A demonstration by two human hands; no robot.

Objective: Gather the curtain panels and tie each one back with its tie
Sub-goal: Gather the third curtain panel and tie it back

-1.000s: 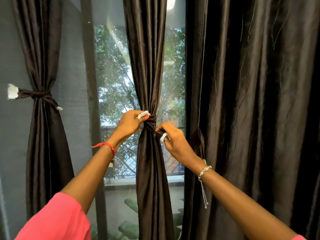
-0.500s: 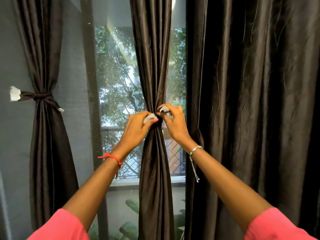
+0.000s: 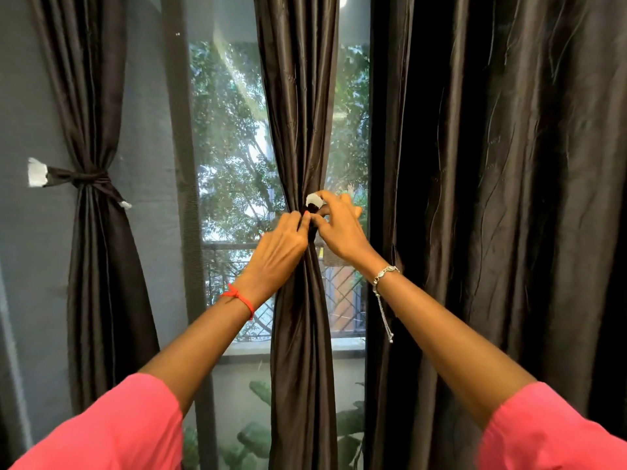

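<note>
you're mid-knot on the gathered dark satin curtain panel (image 3: 298,113). fingers of your left hand (image 3: 278,245) and right hand (image 3: 339,228) pinch its white-tipped dark fabric tie (image 3: 314,200); next, pull it snug

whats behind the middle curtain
Behind the middle curtain is a window, showing trees, a railing and leafy plants at either side. Whatever lies straight behind the cloth is covered, and the left hand and right hand hide most of its tie.
</note>
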